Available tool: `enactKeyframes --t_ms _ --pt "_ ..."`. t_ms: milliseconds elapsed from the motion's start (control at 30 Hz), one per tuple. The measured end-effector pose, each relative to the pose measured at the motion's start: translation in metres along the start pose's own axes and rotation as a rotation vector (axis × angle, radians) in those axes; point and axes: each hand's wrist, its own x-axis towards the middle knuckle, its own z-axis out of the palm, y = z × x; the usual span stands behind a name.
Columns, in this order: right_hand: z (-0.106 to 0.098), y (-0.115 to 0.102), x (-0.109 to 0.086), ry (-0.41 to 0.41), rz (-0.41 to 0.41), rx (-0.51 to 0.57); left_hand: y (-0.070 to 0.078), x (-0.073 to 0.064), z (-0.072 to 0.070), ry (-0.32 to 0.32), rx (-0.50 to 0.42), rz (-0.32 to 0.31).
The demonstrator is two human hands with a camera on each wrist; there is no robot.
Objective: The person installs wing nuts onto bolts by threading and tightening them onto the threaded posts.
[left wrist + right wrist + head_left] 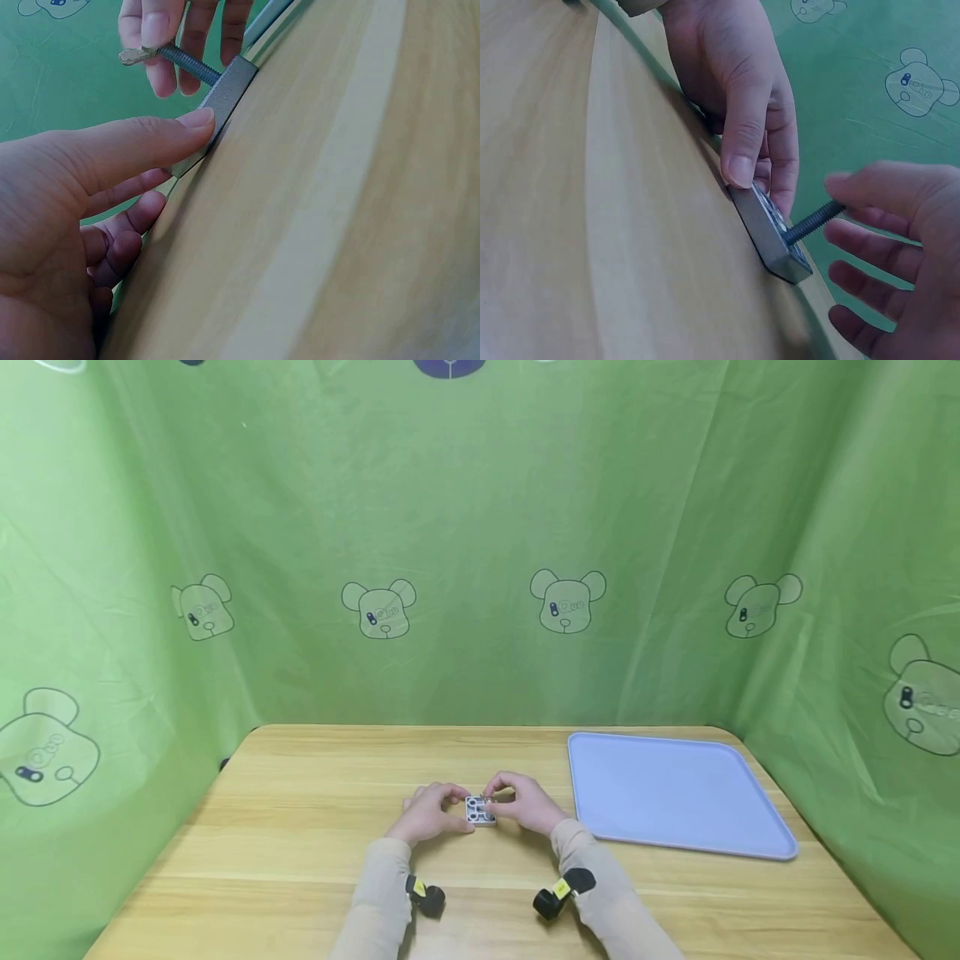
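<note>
A small square metal block (473,817) with several round holes in its top lies flat on the wooden table (300,860). My left hand (427,815) grips it by its left side, thumb at the near edge and fingers at the far edge. From the top of the block rises a threaded thumbscrew (193,64) with a flat head, its shaft long above the surface. Thumb and fingers of my right hand (528,804) pinch the screw near its head. In the right wrist view the screw's lower end meets the block (759,225) near one corner.
A pale blue-violet tray (667,793) lies on the table's right side, beyond my right forearm. Green curtains (465,510) with bear-head prints stand behind the table and along both sides. Black cameras (564,893) are strapped to both wrists.
</note>
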Motion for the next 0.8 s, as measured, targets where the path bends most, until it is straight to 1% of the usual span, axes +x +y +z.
enactKeyframes --t_ms 100,267,400,533,800 --pt "-0.004 -0.001 -0.001 -0.02 0.003 0.02 0.0 0.0 0.0 -0.001 -0.003 0.001" --pt "-0.012 -0.004 -0.002 -0.027 -0.009 0.047 0.0 -0.001 0.0 0.003 0.004 0.006" --pt "-0.015 -0.005 -0.003 -0.07 -0.023 0.069 -0.001 -0.001 0.0 0.006 0.002 0.004" --pt "-0.016 -0.006 -0.004 -0.122 -0.02 0.084 -0.002 0.0 0.001 0.006 -0.004 0.001" --pt "-0.016 -0.004 -0.005 -0.154 -0.012 0.09 -0.001 0.0 0.001 0.007 -0.006 -0.002"
